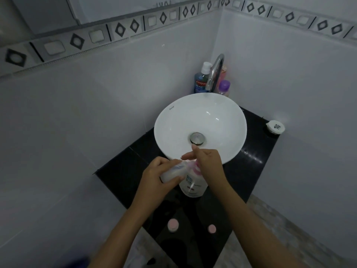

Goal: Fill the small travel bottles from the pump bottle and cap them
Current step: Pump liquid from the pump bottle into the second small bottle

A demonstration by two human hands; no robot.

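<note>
A white pump bottle (192, 185) with a pink collar stands on the black counter (123, 171) just in front of the basin. My right hand (207, 159) lies flat on top of its pump head, which is hidden under the palm. My left hand (157, 174) grips a small clear travel bottle (173, 171), tilted sideways with its mouth at the pump spout. A capped small bottle with a pink cap (172, 224) stands near the counter's front edge. A loose pink cap (212, 228) lies to its right.
A white round basin (201, 115) with a metal drain fills the counter's middle, and a chrome tap (215, 72) rises behind it. A blue mouthwash bottle (201, 82) and a purple-capped bottle (224, 87) stand at the back. A white round lid (275, 127) sits at the right corner.
</note>
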